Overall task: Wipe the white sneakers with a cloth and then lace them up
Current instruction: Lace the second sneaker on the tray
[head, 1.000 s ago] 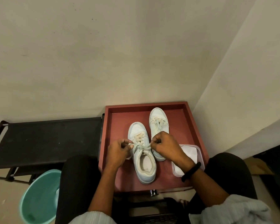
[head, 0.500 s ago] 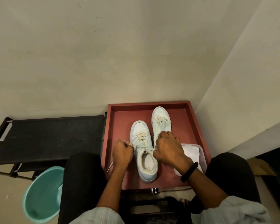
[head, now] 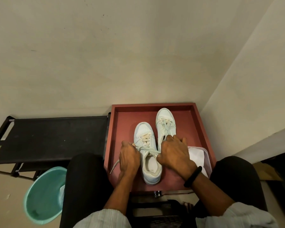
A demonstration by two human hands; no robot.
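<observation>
Two white sneakers stand in a red tray (head: pixel 202 127). The nearer sneaker (head: pixel 147 155) lies between my hands, its cream laces crossed over the tongue. My left hand (head: pixel 129 156) grips one lace end at the shoe's left side; the loose tail (head: pixel 114 164) trails down over the tray's left wall. My right hand (head: pixel 173 153) pinches the other lace end at the shoe's right side. The laces are pulled taut across the opening. The farther sneaker (head: pixel 165 122) sits behind my right hand with its laces in. A white cloth (head: pixel 197 157) lies in a clear container at the tray's right.
A black fabric shelf (head: pixel 54 137) runs to the left of the tray. A teal plastic basin (head: pixel 43 195) sits on the floor at lower left. Walls close in behind and to the right. My knees in black trousers flank the tray.
Both hands have pulled outward and down from the shoe's middle, drawing the laces tight. The left lace tail now hangs over the tray's left wall.
</observation>
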